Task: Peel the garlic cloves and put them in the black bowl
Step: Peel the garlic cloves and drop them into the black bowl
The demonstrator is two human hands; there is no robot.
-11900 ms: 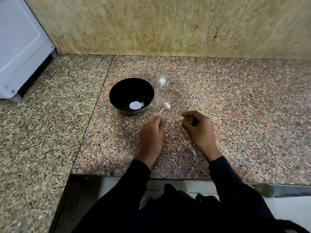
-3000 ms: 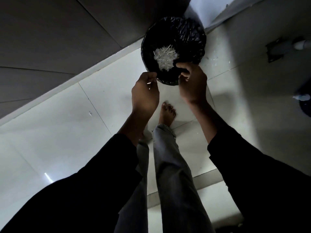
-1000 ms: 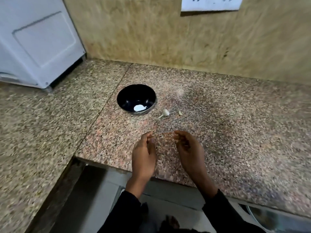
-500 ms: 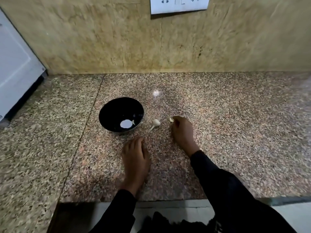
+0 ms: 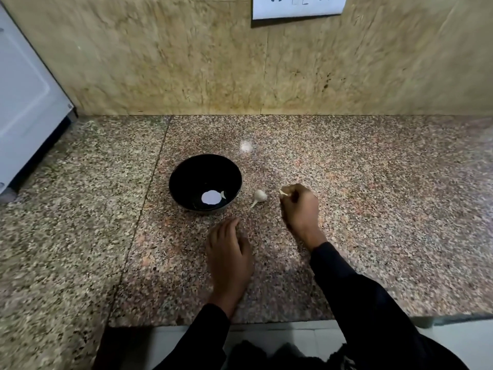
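The black bowl (image 5: 205,182) stands on the granite counter (image 5: 346,222), with a small pale clove (image 5: 223,194) beside a bright light reflection inside it. Just right of the bowl lies a white garlic piece with a thin stem (image 5: 259,197). My right hand (image 5: 300,206) is right of that, fingers curled, pinching a small garlic clove (image 5: 283,192) at its fingertips. In front of the bowl my left hand (image 5: 229,252) rests palm down on the counter, fingers relaxed, holding nothing.
A white appliance (image 5: 24,102) stands at the far left of the counter. The beige tiled wall (image 5: 186,57) carries a white socket plate (image 5: 297,6) at the top. The counter's front edge (image 5: 240,323) runs just below my wrists.
My right hand has taken the small clove off the counter and now pinches it. My left hand stays resting in front of the bowl. The view has tilted slightly.
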